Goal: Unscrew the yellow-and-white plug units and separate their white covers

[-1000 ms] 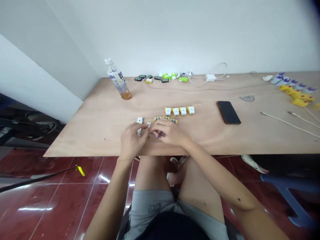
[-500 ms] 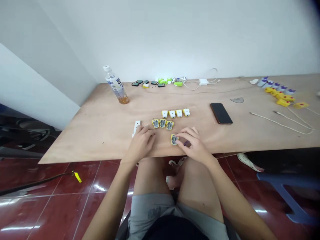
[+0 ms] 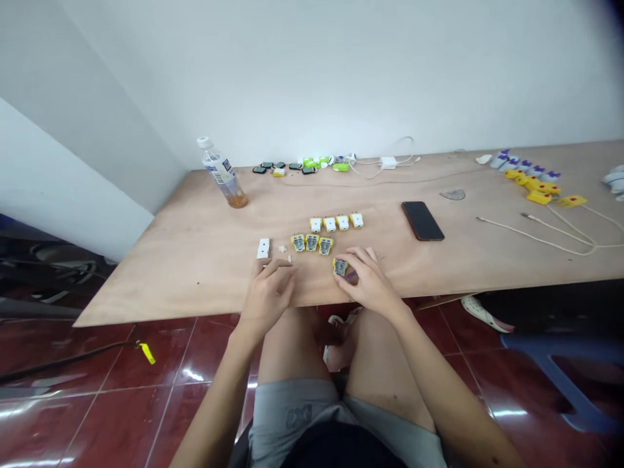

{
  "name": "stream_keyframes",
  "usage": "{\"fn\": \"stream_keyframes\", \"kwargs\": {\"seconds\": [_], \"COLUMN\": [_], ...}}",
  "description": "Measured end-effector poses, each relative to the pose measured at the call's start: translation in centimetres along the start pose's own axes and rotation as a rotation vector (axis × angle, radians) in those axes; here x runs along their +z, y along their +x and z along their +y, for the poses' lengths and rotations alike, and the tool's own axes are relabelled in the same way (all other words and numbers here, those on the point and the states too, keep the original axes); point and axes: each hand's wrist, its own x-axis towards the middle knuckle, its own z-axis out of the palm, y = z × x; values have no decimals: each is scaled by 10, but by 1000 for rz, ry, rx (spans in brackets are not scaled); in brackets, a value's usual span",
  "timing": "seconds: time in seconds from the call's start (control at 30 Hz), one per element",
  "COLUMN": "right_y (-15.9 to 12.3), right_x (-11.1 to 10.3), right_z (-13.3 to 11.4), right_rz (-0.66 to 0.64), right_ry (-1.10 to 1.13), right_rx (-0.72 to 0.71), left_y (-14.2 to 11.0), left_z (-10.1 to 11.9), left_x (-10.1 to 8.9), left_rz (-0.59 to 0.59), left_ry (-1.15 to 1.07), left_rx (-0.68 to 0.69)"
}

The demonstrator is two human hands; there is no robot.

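My right hand (image 3: 366,278) rests near the table's front edge, its thumb and fingers closed on a small yellow plastic housing (image 3: 340,266) with a grey inside. Something thin and purple (image 3: 351,276) shows partly under that palm. My left hand (image 3: 270,286) lies on the table with fingers loosely bent and thumb apart. Just beyond its fingertips are white rectangular covers (image 3: 264,247), partly hidden by the hand. Tiny pale pieces (image 3: 283,249) lie beside them. Three similar open yellow-and-grey housings (image 3: 312,243) stand in a row between the hands, and behind them several white-topped yellow ones (image 3: 336,223).
A phone (image 3: 422,221) lies to the right, with white cables (image 3: 536,235) and yellow and purple-grey parts (image 3: 539,185) farther right. A drink bottle (image 3: 223,173) stands at back left. Along the wall are green and dark small parts (image 3: 312,164) and a white adapter (image 3: 388,163).
My left hand has drawn back toward the front edge, uncovering more of the white covers and the tiny pieces. My right hand keeps its hold on the housing. The view has shifted slightly.
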Motion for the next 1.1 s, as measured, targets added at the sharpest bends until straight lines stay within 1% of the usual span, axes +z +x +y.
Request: {"fn": "stream_keyframes", "kwargs": {"seconds": [0.1,0.17,0.27,0.33,0.4,0.5,0.6,0.7,0.87,1.1], "right_y": [3,7,14,19,25,31,33,33,33,35], "right_x": [5,6,6,5,4,5,7,7,7,12], "right_z": [4,7,10,12,14,18,21,22,24,30], "right_rz": [51,71,62,43,35,52,75,86,96,115], "right_ry": [-31,-41,-68,-81,-75,-44,-24,-17,-3,25], "right_rx": [37,71,90,71,55,52,44,47,55,83], "left_y": [20,40,68,82,90,92,90,88,85,88], "left_z": [0,-5,-18,-28,-37,-45,-47,-45,-42,-37], "left_x": [-1,4,17,27,35,39,38,35,29,18], "left_rz": [21,-27,-122,-175,-219,-296,-339,-344,-365,-368], "left_ry": [-3,-27,-15,7,8,-1,5,-9,-92,-130], "left_rx": [14,37,41,45,64,94,111,102,104,38]}}
